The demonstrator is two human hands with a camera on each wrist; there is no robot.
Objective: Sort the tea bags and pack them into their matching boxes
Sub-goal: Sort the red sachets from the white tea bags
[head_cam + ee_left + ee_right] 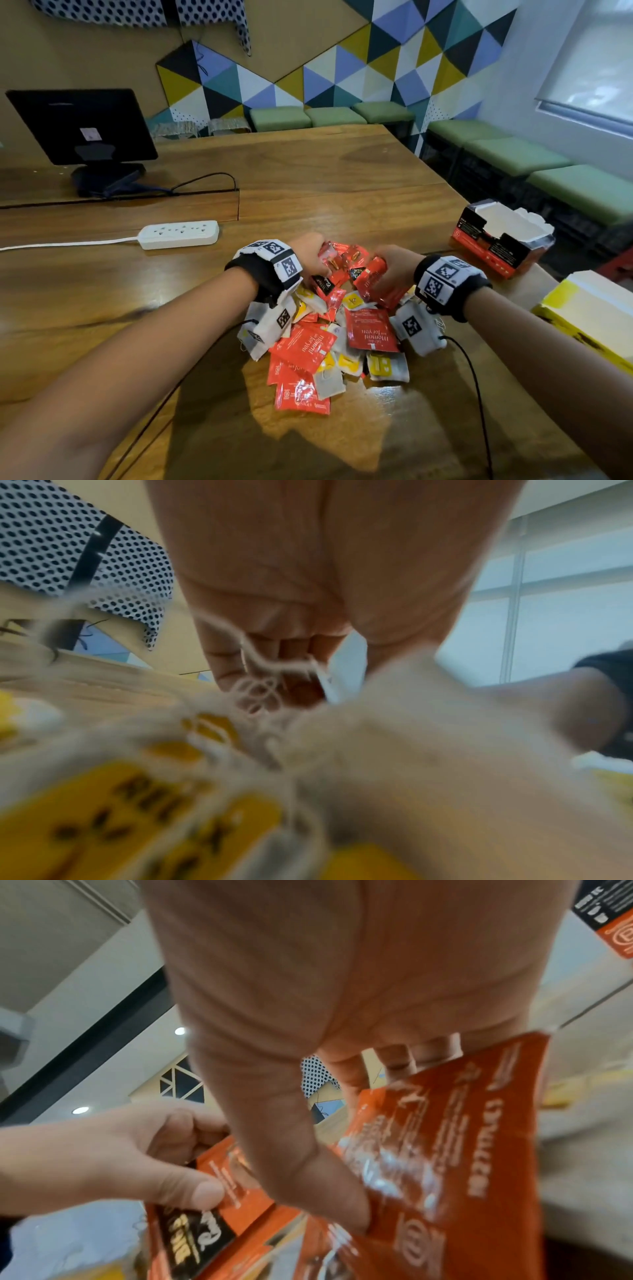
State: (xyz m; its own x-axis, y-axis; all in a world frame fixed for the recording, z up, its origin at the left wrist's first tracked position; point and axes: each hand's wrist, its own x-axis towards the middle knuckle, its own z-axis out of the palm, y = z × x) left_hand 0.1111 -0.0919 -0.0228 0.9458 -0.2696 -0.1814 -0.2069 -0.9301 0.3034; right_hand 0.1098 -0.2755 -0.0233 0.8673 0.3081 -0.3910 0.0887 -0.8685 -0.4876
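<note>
A pile of tea bags (329, 339) lies on the wooden table (308, 178): red foil sachets mixed with white paper bags bearing yellow tags. My left hand (313, 255) grips a bunch of red sachets (334, 265) at the far side of the pile; in the right wrist view its thumb (202, 1194) pinches a sachet corner. My right hand (394, 265) holds several red sachets (371, 279), thumb (329, 1191) pressed on the red sachets (445, 1150). The left wrist view shows blurred yellow-tagged bags (154, 818) and strings close up. An open red and black box (496, 236) stands at the right.
An open yellow and white box (592, 315) sits at the table's right edge. A white power strip (180, 233) with its cable lies left of the pile. A black monitor (82, 126) stands at the far left. Green benches line the wall.
</note>
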